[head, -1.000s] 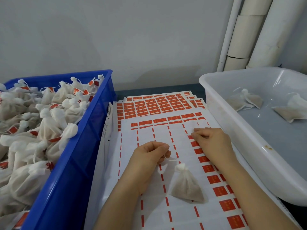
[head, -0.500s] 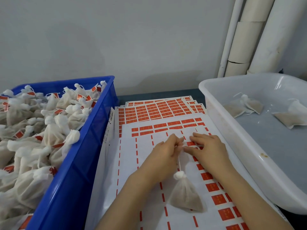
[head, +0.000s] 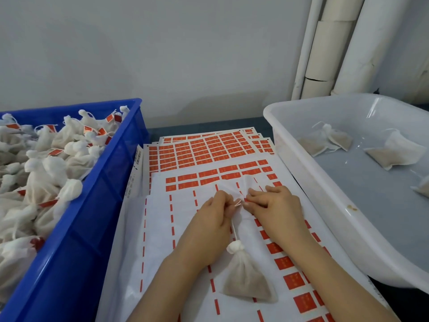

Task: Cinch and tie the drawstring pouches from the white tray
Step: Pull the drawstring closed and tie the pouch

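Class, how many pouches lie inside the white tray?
4 in the white tray: two pouches together at its far end, one to their right, one cut off at the picture's right edge. Others may lie outside the view.

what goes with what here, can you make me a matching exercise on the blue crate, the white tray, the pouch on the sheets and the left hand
Things:
1 blue crate
2 white tray
3 pouch on the sticker sheet
4 left hand

Places or states:
a pinches the drawstring
b holds a few scattered pouches, right side
c heaped with tagged pouches, left side
d cinched, lying between the forearms

Pairs: 1-c, 2-b, 3-d, 4-a
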### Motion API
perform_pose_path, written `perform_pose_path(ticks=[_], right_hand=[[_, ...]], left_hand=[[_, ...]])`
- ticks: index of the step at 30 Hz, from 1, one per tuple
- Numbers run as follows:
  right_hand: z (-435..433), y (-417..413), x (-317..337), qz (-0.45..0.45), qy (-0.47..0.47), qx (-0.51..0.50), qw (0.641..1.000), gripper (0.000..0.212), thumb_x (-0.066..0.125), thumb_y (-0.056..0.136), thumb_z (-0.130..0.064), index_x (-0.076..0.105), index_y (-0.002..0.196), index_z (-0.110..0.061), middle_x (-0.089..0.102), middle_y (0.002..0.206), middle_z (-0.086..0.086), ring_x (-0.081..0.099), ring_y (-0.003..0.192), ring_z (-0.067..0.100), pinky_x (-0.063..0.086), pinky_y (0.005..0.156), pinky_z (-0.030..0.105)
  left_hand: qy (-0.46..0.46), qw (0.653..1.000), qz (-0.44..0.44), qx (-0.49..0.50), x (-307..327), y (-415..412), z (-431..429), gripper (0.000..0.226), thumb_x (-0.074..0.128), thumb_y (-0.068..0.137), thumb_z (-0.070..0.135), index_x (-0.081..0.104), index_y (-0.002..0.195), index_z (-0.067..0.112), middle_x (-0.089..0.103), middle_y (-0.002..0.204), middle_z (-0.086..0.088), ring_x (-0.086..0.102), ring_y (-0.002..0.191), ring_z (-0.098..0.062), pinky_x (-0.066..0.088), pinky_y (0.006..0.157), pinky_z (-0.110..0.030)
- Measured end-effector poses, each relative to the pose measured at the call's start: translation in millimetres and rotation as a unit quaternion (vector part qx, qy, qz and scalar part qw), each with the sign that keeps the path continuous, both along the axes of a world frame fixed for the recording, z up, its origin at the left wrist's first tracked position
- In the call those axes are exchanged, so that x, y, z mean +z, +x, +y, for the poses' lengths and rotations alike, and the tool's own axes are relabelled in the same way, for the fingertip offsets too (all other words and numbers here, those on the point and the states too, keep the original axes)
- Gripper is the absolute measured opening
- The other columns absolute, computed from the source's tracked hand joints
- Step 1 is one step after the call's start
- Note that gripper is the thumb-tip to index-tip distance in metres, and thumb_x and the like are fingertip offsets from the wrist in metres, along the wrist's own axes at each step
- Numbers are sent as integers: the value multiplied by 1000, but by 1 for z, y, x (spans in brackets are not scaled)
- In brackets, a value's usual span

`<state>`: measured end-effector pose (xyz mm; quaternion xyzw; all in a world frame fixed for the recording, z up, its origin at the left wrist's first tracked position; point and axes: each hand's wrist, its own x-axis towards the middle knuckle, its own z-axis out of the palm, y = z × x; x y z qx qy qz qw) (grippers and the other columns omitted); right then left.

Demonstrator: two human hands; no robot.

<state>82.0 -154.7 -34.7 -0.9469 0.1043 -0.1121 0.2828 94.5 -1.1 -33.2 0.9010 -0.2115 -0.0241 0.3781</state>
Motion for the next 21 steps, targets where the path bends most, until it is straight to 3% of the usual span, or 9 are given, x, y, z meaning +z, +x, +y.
perform_pose_path(ticks=[12, 17, 21], right_hand=[[2, 1, 1, -42, -9, -16, 999, 31, 58, 86, -40, 67, 112, -27, 62, 121, -7, 47, 120, 14, 33, 103, 39], [0, -1, 3, -31, -117, 27, 992, 38, 49, 87, -50, 62, 118, -32, 59, 125, -12, 48, 115, 9, 31, 99, 29], [-2, -3, 5, -14, -90, 35, 995, 41, 56, 82, -53, 62, 118, -34, 56, 128, -16, 46, 119, 8, 30, 101, 30]], left_hand=[[-15, 1000, -21, 14, -6, 4, -1, 11, 33, 99, 44, 35, 90, 37, 56, 86, 15, 55, 77, -8, 43, 64, -13], [-23, 999, -20, 19, -5, 3, 0, 9, 34, 99, 42, 37, 94, 35, 58, 91, 13, 56, 79, -8, 48, 69, -15], [-27, 999, -13, 20, -5, 4, 0, 8, 35, 99, 42, 38, 95, 36, 58, 91, 13, 56, 80, -9, 48, 69, -15]])
